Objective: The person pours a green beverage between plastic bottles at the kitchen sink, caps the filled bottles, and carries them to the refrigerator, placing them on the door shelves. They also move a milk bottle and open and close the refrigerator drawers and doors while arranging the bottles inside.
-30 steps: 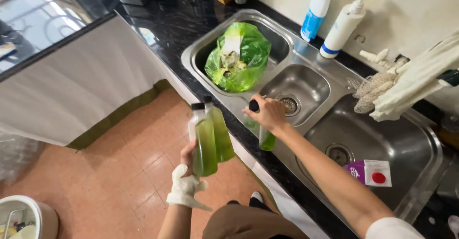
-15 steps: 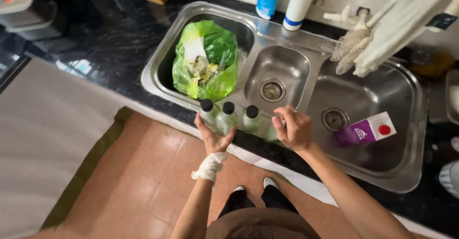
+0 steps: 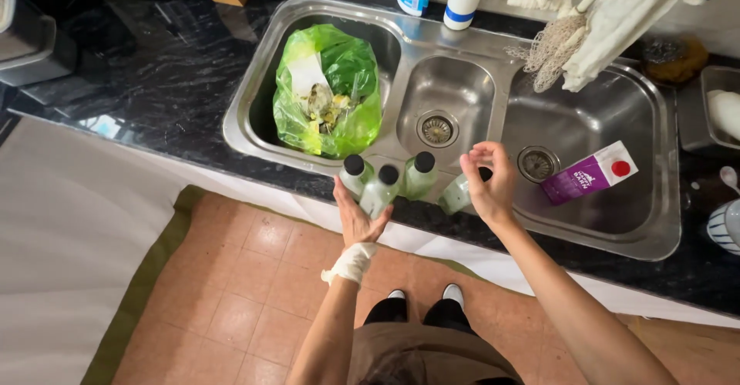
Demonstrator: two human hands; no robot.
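Viewpoint: head-worn camera, above the person's own arms
Facing: steeply down at the steel sink (image 3: 254, 100) and tiled floor (image 3: 247, 292)
Nearness: arm's length (only one view, nothing shared)

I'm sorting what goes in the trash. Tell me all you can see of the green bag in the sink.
The green bag is thin, see-through plastic, crumpled, its mouth open upward. It sits in the left basin of the steel sink, filling most of it and leaning on the basin walls. Inside lie white paper and yellowish scraps; what they are is unclear. Neither hand touches it; capped bottles stand apart from it on the sink's front edge.
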